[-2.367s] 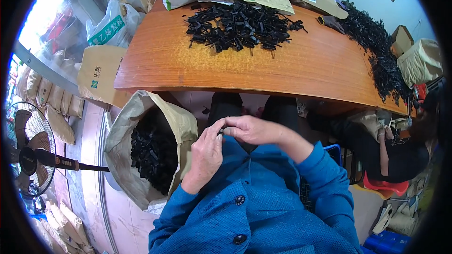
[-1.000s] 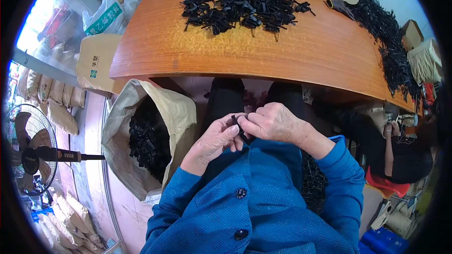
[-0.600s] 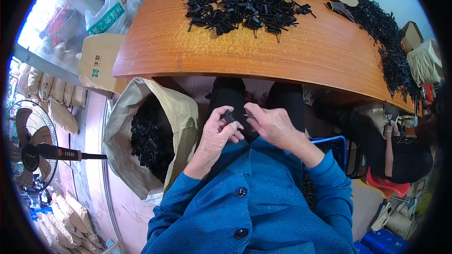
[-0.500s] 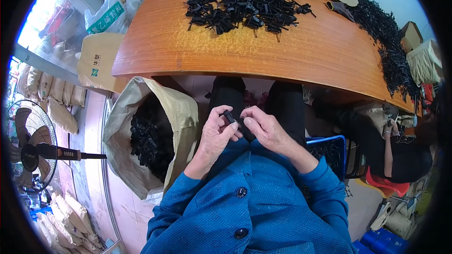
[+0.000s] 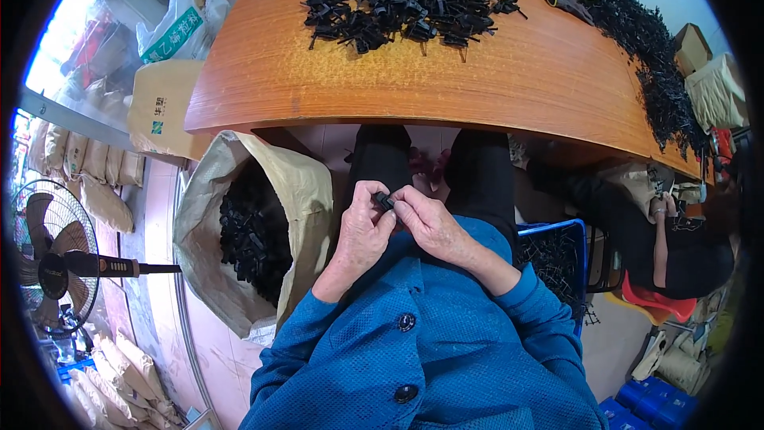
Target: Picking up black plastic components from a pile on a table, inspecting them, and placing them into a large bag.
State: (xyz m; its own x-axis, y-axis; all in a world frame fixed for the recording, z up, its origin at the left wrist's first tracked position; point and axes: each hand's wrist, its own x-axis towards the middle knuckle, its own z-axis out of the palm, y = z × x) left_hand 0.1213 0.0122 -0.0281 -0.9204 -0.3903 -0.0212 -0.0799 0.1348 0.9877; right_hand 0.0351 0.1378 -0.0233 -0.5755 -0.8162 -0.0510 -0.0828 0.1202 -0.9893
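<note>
A small black part (image 5: 385, 201) sits between the hands, mostly hidden by fingers (image 5: 368, 189). The left hand (image 5: 363, 229) pinches it; the right hand's (image 5: 434, 227) fingers meet it, but I cannot tell whether they grip. The right sleeve (image 5: 543, 306) covers some of the blue crate (image 5: 583, 259). Beyond the worktop's (image 5: 382, 99) near edge, bare wood reaches the black pile (image 5: 414, 4).
</note>
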